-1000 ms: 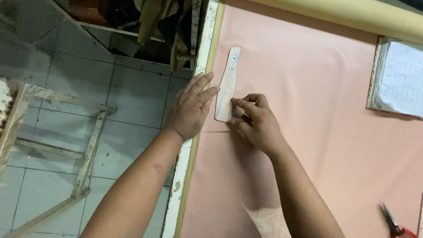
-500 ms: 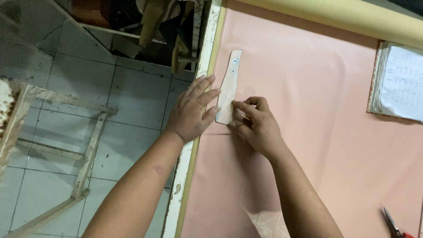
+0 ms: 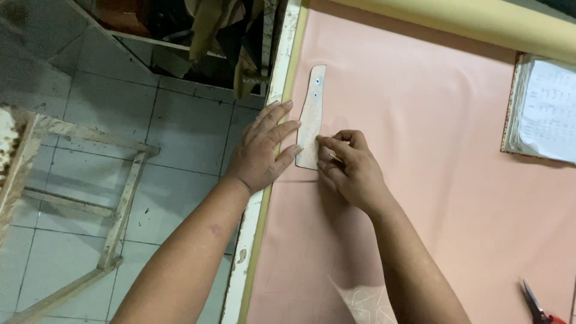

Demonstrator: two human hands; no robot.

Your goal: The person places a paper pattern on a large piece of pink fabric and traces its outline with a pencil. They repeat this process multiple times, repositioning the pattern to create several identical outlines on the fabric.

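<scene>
A long, narrow pale template [image 3: 312, 108] lies on pink fabric [image 3: 432, 168] close to the table's left edge. My left hand [image 3: 262, 149] lies flat with spread fingers, its fingertips pressing the template's left side. My right hand [image 3: 348, 168] is closed around a thin yellowish pencil [image 3: 335, 158], whose tip touches the lower right edge of the template. Faint drawn lines show on the fabric below the hands.
A notebook with handwriting [image 3: 543, 111] lies at the right edge. Red-handled scissors [image 3: 535, 305] sit at the bottom right. A cream fabric roll [image 3: 456, 18] runs along the top. Left of the table, a wooden frame [image 3: 90, 180] stands on a tiled floor.
The right hand has crept slightly along the template's lower edge with the pencil. The left hand stays pressed in place.
</scene>
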